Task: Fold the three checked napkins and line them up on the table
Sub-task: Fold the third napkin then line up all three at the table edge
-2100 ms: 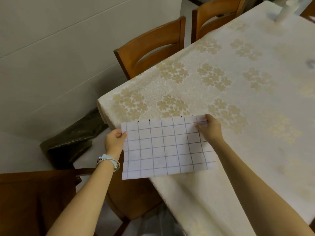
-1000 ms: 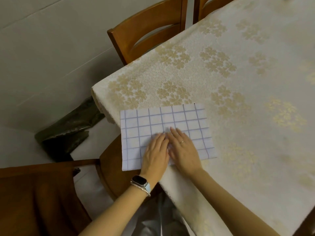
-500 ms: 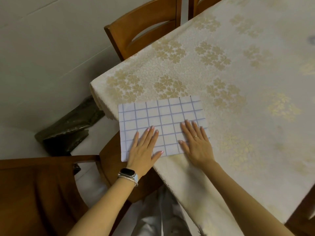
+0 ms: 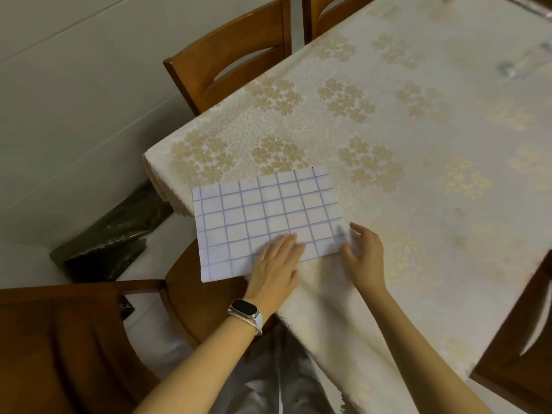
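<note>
One white napkin with a blue checked grid (image 4: pixel 263 216) lies flat on the near left corner of the table (image 4: pixel 388 130); its near left part overhangs the edge. My left hand (image 4: pixel 277 267), with a watch on the wrist, presses flat on the napkin's near edge. My right hand (image 4: pixel 363 258) sits at the napkin's right near corner, thumb and fingers spread on either side of that edge; motion blur hides whether they pinch it. No other napkin is in view.
A cream tablecloth with gold flowers covers the table. Wooden chairs stand at the far left (image 4: pixel 233 58), near left (image 4: pixel 59 339) and near right (image 4: pixel 522 339). A dark bag (image 4: pixel 113 234) lies on the floor. A clear object (image 4: pixel 513 67) sits far right.
The napkin was laid on the table and smoothed by both hands. My right hand has since slid off it to its right near corner, and my left hand has moved right along the near edge.
</note>
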A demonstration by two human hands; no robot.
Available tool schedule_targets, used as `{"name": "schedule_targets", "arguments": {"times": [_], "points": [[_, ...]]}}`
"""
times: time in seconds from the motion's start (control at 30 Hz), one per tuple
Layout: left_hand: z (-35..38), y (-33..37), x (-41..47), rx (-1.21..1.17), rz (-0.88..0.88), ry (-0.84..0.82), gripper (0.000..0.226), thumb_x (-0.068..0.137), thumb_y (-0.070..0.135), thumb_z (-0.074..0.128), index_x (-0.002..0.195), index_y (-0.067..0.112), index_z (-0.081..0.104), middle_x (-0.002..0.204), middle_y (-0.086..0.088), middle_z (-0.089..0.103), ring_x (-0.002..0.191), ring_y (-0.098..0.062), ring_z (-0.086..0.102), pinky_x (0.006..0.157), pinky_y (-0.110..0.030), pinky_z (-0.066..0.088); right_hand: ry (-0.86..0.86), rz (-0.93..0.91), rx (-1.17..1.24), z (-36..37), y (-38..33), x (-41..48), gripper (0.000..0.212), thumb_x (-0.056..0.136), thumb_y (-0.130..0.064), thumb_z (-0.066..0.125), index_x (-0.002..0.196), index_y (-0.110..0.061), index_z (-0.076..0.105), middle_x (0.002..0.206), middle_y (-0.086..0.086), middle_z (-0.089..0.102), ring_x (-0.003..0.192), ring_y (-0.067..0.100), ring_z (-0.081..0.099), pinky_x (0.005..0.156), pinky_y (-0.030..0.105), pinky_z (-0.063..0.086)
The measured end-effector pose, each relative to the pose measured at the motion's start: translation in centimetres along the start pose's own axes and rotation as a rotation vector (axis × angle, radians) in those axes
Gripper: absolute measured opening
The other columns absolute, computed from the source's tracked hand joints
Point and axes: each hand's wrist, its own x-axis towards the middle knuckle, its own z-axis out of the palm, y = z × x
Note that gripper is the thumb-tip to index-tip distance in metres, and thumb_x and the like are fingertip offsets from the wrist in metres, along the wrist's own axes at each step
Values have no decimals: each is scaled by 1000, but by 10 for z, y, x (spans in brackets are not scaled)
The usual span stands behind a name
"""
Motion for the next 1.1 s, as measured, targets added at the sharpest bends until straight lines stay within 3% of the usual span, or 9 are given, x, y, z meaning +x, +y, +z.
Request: {"name": "schedule_targets", "arguments": {"times": [0.13, 0.4, 0.57, 0.77, 0.87, 1.1], "points": [[13, 18, 4, 17, -6, -45, 58, 87, 31, 60, 143, 19, 45, 151, -6, 42, 139, -23, 40, 113, -44, 36, -2, 146, 76, -6, 7, -2, 47, 87, -15, 68, 131, -10, 54, 119, 11, 59, 104, 24, 57, 89, 34, 49], [20, 21, 3, 111, -27, -67, 59, 90, 43, 54, 144, 21, 43, 152, -8, 41, 140, -26, 39, 112, -49, 36, -66, 213, 97, -6, -9, 8, 39, 88, -16, 68, 124, -8, 56, 99, 5, 62, 81, 16, 58, 64, 13, 42], [21, 22, 3, 114, -36, -63, 59, 91, 44, 53, 145, 23, 42, 152, -8, 41, 140, -27, 39, 112, -51, 35, -36, 245, 142, -6, -14, 11, 33, 87, -18, 69, 117, -13, 57, 93, 1, 61, 77, 13, 59, 60, 14, 42], [25, 22, -2, 117, -30, -95, 59, 95, 48, 28, 150, 27, 29, 159, -8, 28, 147, -26, 26, 116, -55, 21, -2, 278, 215, -6, -18, 14, 31, 85, -9, 69, 113, -13, 57, 91, 1, 59, 79, 17, 60, 60, 17, 45], [27, 20, -4, 113, -9, -106, 61, 96, 48, 27, 153, 28, 22, 161, -7, 21, 148, -25, 21, 117, -56, 19, -1, 298, 240, -7, -19, 16, 38, 83, -10, 71, 118, -11, 54, 101, 3, 61, 81, 15, 61, 61, 18, 47], [28, 21, -4, 90, 26, -114, 62, 97, 50, 24, 155, 28, 15, 163, -4, 15, 150, -23, 15, 118, -55, 16, -32, 292, 268, -18, -10, 13, 32, 83, -10, 73, 111, -15, 58, 94, 10, 68, 75, 15, 65, 68, 25, 55]]}}
